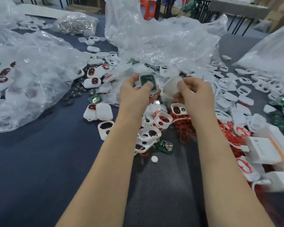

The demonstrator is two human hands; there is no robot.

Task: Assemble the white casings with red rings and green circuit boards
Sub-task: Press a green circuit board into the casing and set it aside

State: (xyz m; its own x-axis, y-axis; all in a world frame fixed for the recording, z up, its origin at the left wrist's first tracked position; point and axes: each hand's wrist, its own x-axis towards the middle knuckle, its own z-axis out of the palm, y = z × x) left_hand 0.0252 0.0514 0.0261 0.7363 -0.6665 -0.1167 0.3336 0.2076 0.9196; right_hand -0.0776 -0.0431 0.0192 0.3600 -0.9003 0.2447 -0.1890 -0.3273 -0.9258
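My left hand grips a white casing half with a green circuit board seated inside, thumb pressing on the board. Beside it, my right hand pinches a plain white casing cover, held a little apart from the left piece. Below my hands lie loose white front casings with openings, a tangle of red rings and a loose green circuit board with a coin cell holder.
Finished white units with red rings lie left of my hands, near dark button pads. Crumpled clear plastic bags fill the back and left. More casings, green boards and white boxes crowd the right.
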